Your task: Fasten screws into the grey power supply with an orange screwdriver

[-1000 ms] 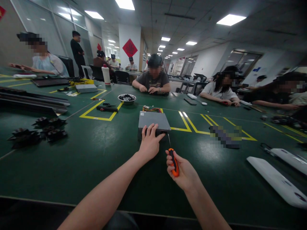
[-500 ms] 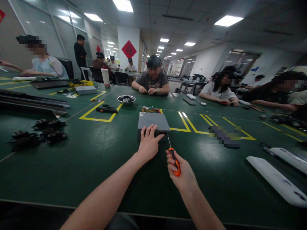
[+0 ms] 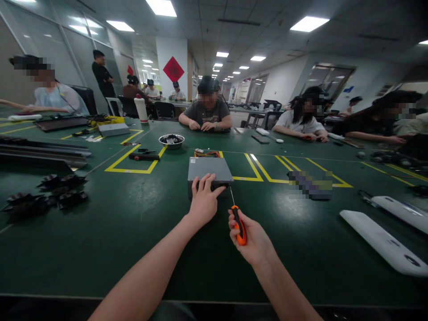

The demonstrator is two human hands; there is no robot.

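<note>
A grey metal computer power supply (image 3: 210,168) lies on the green table in front of me, its bundle of coloured wires (image 3: 207,154) at the far end. My left hand (image 3: 204,200) holds it by the near edge, fingers over the top and thumb along the near face. In my right hand (image 3: 248,232) is an orange and black screwdriver (image 3: 239,228), gripped by the handle. Its thin shaft points up and away, with the tip at the power supply's near right corner. Whether the tip sits in a screw is too small to tell.
Black finned parts (image 3: 63,189) and long dark metal panels (image 3: 36,151) lie to the left. A metal bowl (image 3: 171,141) of small parts stands beyond. White panels (image 3: 377,243) lie at the right. Yellow tape (image 3: 130,170) marks the table. Several people sit around it.
The whole view has shifted slightly, so things appear a little further left. Both hands keep their hold, and the screwdriver stays at the same corner, its handle turned slightly.
</note>
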